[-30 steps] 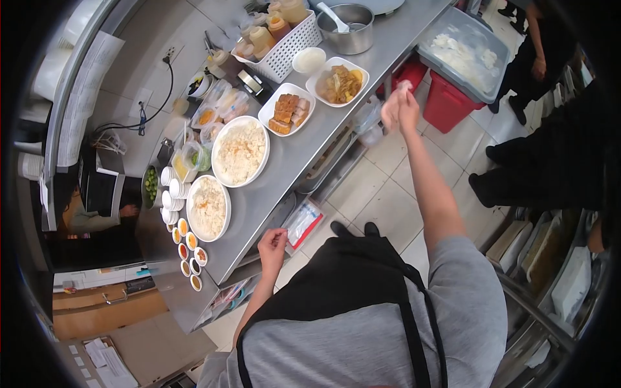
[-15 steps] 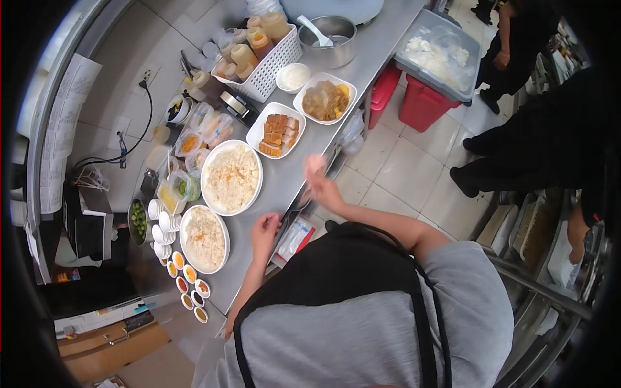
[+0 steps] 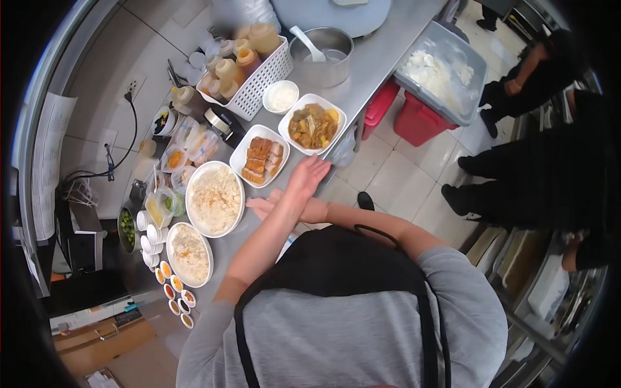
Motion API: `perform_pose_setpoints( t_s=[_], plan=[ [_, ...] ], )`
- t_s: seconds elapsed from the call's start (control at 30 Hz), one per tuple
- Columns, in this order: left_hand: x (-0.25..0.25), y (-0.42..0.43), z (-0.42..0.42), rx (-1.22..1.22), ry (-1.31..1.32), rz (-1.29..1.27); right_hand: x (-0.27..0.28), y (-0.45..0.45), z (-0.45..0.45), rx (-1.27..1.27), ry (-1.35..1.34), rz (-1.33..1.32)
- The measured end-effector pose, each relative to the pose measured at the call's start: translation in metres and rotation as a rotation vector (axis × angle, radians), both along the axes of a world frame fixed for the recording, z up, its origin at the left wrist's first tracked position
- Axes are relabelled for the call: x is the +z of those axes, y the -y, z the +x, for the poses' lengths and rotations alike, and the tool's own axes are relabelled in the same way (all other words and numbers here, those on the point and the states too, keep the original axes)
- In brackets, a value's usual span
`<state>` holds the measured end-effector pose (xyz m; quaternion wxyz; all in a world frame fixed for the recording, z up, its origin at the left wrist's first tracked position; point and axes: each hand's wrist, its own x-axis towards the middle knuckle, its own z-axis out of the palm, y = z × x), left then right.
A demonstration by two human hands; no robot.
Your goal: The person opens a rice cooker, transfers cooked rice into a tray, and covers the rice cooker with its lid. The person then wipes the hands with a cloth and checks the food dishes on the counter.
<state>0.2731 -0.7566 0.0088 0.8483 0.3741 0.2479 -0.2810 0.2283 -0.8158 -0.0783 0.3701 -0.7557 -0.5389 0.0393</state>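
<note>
My left hand (image 3: 308, 176) is open over the counter edge, palm up and empty, just below a white bowl of stew (image 3: 314, 127). Crossed beneath my left forearm, my right hand (image 3: 272, 205) has its fingers stretched out toward the larger oval plate of rice (image 3: 215, 198) and holds nothing. Sliced crispy meat (image 3: 261, 157) fills a white dish beside the stew. A second oval plate of rice (image 3: 189, 254) lies nearer the counter's left end, next to several small sauce cups (image 3: 176, 283). A small bowl of white food (image 3: 281, 96) sits behind the stew.
A white basket of sauce bottles (image 3: 262, 81) and a steel pot with a ladle (image 3: 330, 58) stand at the back. Right of the counter (image 3: 381, 61) are a red bin (image 3: 420, 121) and a grey tub (image 3: 446, 71). People in dark clothes stand at the right.
My left hand has moved up and right from the counter edge and opened. My right hand has come in leftward, crossing under my left forearm. The view has shifted slightly.
</note>
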Motion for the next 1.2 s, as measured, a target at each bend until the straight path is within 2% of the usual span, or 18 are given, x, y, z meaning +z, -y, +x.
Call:
perform_pose_setpoints(
  t_s=[0.07,0.13,0.2,0.27,0.33,0.4,0.47,0.53,0.6,0.63,0.7,0.77,0.83,0.9,0.97,1.03,1.17,1.2],
  plan=[
    [-0.008,0.022,0.007,0.122,0.031,-0.061,-0.019,0.027,0.016,-0.066,0.054,-0.105],
    [-0.015,0.045,0.015,0.384,0.28,0.153,-0.016,0.068,0.053,-0.108,0.133,-0.207],
    [-0.012,0.043,0.021,0.386,0.235,0.147,0.017,0.114,0.076,0.014,0.36,0.039],
    [0.014,0.045,0.023,0.308,0.123,0.144,0.024,0.151,0.102,0.038,0.337,0.094],
    [0.027,0.044,0.016,0.282,0.154,0.117,0.056,0.198,0.124,-0.057,0.212,0.055],
    [0.045,0.041,0.004,0.196,0.18,0.139,0.03,0.235,0.158,-0.365,0.409,0.015],
    [0.063,0.038,-0.009,0.189,0.167,0.167,0.04,0.28,0.2,-0.559,0.325,-0.062],
    [0.067,0.028,-0.025,0.178,0.154,0.193,0.048,0.311,0.242,-0.843,0.377,-0.221],
    [0.065,0.017,-0.04,0.131,0.11,0.276,0.034,0.316,0.274,-1.21,0.587,-0.426],
    [0.071,0.017,-0.046,0.159,0.087,0.3,0.028,0.309,0.282,-1.202,0.584,-0.421],
    [0.074,0.012,-0.06,0.195,0.066,0.302,0.017,0.285,0.293,-1.441,0.504,-0.397],
    [0.07,0.004,-0.07,0.225,0.053,0.304,0.062,0.246,0.255,-1.377,0.61,-0.553],
    [0.069,0.001,-0.077,0.258,0.052,0.3,0.071,0.201,0.209,-1.147,0.64,-0.734],
    [0.066,0.0,-0.08,0.282,0.051,0.293,0.062,0.158,0.171,-0.916,0.644,-0.546],
    [0.065,0.0,-0.078,0.277,0.047,0.273,0.078,0.119,0.155,-0.679,0.222,-0.477],
    [0.063,0.003,-0.075,0.275,0.044,0.252,0.055,0.099,0.157,-0.594,0.432,-0.091],
    [0.058,0.009,-0.056,0.188,0.081,0.227,0.057,0.107,0.162,-0.411,0.522,-0.108],
    [0.053,0.012,-0.05,0.166,0.083,0.218,0.088,0.129,0.158,-0.306,0.095,-0.05]
  ],
)
